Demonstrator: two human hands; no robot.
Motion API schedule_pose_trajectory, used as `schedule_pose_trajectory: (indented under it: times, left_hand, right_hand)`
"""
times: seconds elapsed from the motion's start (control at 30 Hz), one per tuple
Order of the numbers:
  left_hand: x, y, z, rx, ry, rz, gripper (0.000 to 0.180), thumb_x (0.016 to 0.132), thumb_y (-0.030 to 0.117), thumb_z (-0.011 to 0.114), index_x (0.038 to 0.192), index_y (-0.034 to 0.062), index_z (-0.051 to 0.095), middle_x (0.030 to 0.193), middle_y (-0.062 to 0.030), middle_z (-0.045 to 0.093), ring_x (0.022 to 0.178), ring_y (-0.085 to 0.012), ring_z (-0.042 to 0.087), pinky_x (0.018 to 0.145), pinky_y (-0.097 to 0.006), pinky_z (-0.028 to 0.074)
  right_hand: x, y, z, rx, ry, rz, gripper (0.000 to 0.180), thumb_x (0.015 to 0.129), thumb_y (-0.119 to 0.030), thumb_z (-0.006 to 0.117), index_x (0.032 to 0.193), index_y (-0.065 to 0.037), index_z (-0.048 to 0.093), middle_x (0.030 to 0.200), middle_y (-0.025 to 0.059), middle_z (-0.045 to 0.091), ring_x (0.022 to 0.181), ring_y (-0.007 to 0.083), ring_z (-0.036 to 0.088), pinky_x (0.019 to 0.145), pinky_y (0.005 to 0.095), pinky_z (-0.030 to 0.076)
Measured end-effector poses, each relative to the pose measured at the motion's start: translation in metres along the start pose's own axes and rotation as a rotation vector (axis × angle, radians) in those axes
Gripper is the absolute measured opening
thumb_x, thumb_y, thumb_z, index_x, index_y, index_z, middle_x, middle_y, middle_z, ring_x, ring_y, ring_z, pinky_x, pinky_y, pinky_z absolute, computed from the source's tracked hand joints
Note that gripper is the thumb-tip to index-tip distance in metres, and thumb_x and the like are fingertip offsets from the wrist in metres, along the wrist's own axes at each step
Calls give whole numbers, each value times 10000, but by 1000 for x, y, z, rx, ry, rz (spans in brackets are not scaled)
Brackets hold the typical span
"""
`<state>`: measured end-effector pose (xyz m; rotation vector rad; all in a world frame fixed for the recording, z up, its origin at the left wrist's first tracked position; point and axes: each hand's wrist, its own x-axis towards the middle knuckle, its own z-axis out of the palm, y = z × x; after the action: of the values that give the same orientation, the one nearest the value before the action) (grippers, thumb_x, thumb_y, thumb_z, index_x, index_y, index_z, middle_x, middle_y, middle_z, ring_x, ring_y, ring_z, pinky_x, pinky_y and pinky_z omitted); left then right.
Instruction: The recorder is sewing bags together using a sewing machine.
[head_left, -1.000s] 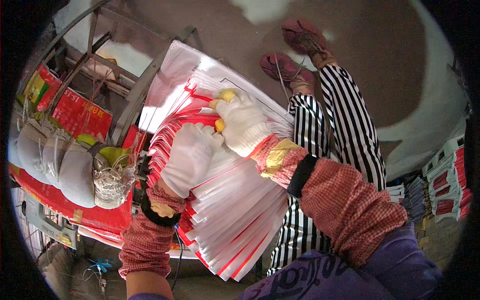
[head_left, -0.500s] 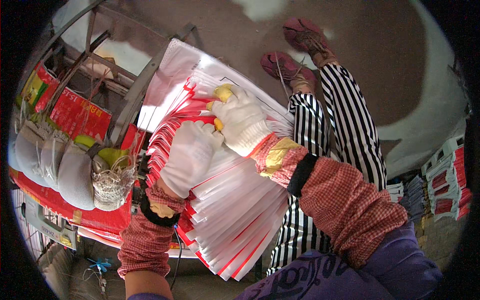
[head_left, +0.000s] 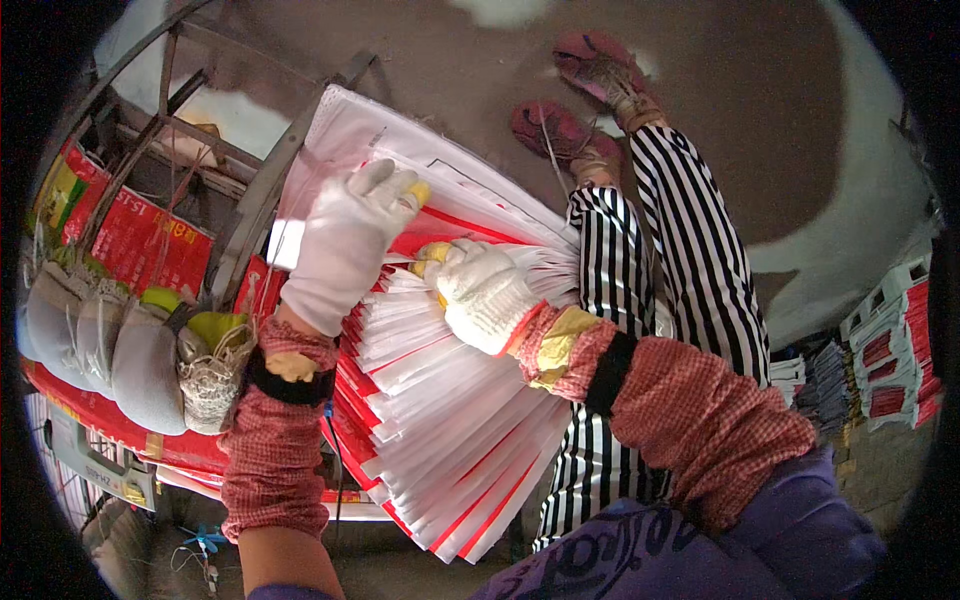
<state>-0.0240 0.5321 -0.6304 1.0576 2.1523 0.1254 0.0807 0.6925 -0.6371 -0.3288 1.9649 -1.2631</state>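
Observation:
A large fanned stack of flat white-and-red sacks (head_left: 450, 430) lies across a support in front of me, with its folded edges spread toward me. My left hand (head_left: 345, 240), in a white glove with yellow fingertips, is at the stack's far left part; its bent fingers are closed on a red-edged sack there. Lower and to the right, my right hand (head_left: 485, 295), gloved the same way, has its fingers curled around the sacks' folded edges. A red strip shows between the two hands. The undersides of both hands are hidden.
Left of the stack stands a metal frame (head_left: 275, 175) with a padded grey roll (head_left: 150, 345) tied to it. Red printed sheeting (head_left: 150, 230) hangs behind. My striped-trousered legs (head_left: 700, 250) stretch out on the right. More bundled sacks (head_left: 900, 350) stand at the far right.
My left hand has moved up and away to the far part of the stack. My right hand has come down toward me, and more red shows between them.

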Motion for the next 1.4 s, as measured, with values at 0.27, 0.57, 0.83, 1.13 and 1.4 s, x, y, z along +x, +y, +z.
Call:
schedule_pose_trajectory:
  times: [0.27,0.57,0.83,1.13,1.4]
  left_hand:
    - [0,0,16,54,-229,-112,142,731,169,642,863,119,649,1123,-52,584,1010,-258,551,833,-405,438]
    - [-5,-1,13,-37,1,-21,84,694,144,656,714,78,608,1104,-54,587,1007,-271,550,825,-415,433]
    - [-28,31,-6,-647,-137,-425,108,726,52,603,651,37,526,568,-128,491,591,-294,558,563,-421,439]
    - [-40,43,0,-361,116,-244,107,713,55,595,659,72,505,631,-101,518,621,-300,540,593,-403,446]
    - [-38,43,2,-320,73,-336,93,715,68,592,672,96,515,672,-73,519,671,-266,550,610,-379,458]
  right_hand:
    - [2,2,-3,-4,-80,60,267,782,-176,544,1019,-87,629,1019,88,607,948,288,569,810,415,455]
    - [4,1,-1,30,-61,88,213,773,-179,556,940,-77,641,949,99,620,922,292,578,788,412,459]
    - [16,7,-23,133,-74,211,201,764,-138,554,936,-100,651,917,140,619,860,309,602,711,422,482]
    - [61,0,-11,-70,18,379,415,764,-191,613,1168,-99,590,1125,136,562,998,323,546,834,427,471]
    - [66,6,-1,-174,55,232,231,780,-194,581,982,-118,662,986,135,627,1004,327,552,863,424,439]
